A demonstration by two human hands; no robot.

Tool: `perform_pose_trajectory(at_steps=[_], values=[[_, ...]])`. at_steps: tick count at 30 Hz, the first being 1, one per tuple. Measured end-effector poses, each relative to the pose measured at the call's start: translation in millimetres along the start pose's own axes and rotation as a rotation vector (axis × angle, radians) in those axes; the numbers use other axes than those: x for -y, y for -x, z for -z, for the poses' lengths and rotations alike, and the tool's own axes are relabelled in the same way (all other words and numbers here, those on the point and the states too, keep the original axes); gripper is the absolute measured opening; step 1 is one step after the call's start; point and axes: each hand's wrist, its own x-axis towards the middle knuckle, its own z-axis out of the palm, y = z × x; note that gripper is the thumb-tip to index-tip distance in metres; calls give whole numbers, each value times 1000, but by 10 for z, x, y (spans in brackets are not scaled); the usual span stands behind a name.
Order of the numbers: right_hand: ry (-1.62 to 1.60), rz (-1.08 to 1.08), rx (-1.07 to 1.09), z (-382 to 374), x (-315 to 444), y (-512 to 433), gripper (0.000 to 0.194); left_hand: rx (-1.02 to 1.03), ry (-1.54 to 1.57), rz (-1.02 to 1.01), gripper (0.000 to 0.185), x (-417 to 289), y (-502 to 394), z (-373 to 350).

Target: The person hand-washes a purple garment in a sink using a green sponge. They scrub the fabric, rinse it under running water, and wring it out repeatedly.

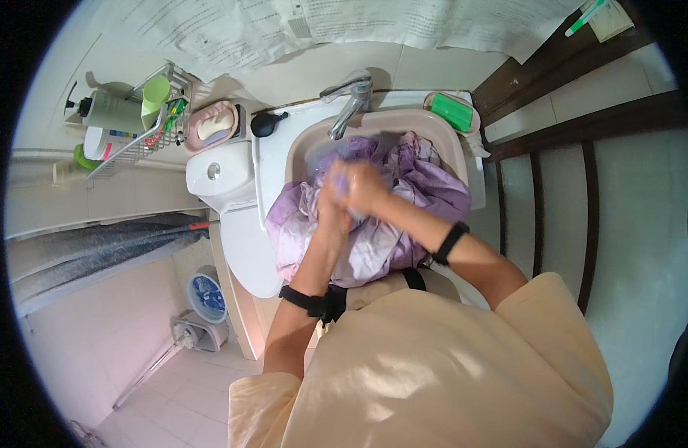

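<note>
A pinkish plastic basin (459, 162) stands on the washstand under a chrome faucet (352, 106). Purple and white cloth (372, 252) fills it and hangs over its near rim against my body. Both hands are together over the basin, blurred by motion. My left hand (334, 196) and my right hand (363, 187) close on a bunched piece of the purple cloth between them. Their fingertips are too blurred to make out singly. A green bar of soap (451, 113) lies in a dish at the basin's back right corner.
A black rounded object (265, 124) lies left of the basin. Beyond it are a pink soap dish (194, 137), a toilet (221, 168) and a wire rack (134, 148) with bottles. Dark wooden framing (587, 224) stands at the right. A bucket (193, 291) is on the lower left.
</note>
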Motion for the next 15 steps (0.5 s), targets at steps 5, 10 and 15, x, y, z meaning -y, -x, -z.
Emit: perform_pose_trajectory(at_steps=[5, 10, 15], values=[[-170, -58, -160, -178, -77, 46, 28, -348, -832, -208, 27, 134, 102, -258], [163, -308, -210, -82, -251, -129, 31, -247, -193, 273, 24, 27, -108, -164], [-25, -142, -176, -145, -196, 16, 28, 264, -22, 334, 27, 12, -190, -29]])
